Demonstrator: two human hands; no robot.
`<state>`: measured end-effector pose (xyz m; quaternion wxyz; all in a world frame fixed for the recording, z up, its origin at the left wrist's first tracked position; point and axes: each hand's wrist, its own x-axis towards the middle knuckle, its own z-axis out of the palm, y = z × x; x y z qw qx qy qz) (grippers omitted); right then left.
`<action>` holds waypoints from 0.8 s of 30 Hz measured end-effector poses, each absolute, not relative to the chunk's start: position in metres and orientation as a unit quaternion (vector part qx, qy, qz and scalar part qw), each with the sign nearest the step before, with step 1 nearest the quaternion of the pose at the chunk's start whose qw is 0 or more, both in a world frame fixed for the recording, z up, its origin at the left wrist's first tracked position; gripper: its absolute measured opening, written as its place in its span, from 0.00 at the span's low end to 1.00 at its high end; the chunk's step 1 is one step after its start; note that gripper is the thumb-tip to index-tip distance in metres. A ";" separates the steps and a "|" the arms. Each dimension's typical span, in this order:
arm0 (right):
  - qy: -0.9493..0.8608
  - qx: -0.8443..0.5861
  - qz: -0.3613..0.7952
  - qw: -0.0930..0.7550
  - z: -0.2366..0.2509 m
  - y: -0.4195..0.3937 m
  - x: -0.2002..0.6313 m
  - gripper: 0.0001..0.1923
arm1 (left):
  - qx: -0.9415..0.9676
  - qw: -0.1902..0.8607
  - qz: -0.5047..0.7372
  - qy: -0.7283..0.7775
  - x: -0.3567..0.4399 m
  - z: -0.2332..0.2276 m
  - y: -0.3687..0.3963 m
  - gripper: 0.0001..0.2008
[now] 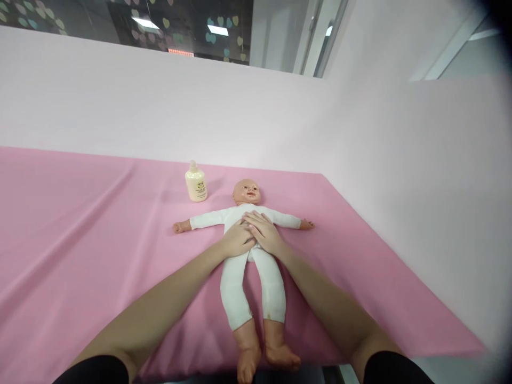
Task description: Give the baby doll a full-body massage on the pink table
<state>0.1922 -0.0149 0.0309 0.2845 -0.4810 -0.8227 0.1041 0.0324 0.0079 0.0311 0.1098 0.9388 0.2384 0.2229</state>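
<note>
A baby doll (234, 290) in a white bodysuit lies on its back on the pink cloth, arms spread, bare feet toward me. My left hand (237, 239) rests flat on the doll's belly. My right hand (263, 232) lies flat on the doll's chest and belly, its fingers overlapping my left hand. Both palms press down on the torso; neither grips anything. A small cream lotion bottle (196, 183) stands upright just left of the doll's head.
The pink cloth (80, 229) covers the table, whose right edge runs diagonally toward me and whose near edge is by the doll's feet. Pale pink walls stand behind and to the right.
</note>
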 end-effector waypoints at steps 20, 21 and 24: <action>-0.757 -0.623 0.052 0.192 0.022 -0.030 0.169 0.34 | 0.848 0.135 0.257 0.444 0.029 0.023 0.013 0.26; -0.774 -0.602 0.054 0.188 0.024 -0.029 0.171 0.34 | 0.851 0.136 0.260 0.435 0.029 0.023 0.012 0.26; -0.824 -0.530 0.065 0.192 0.030 -0.027 0.177 0.32 | 0.868 0.133 0.265 0.397 0.027 0.023 0.012 0.26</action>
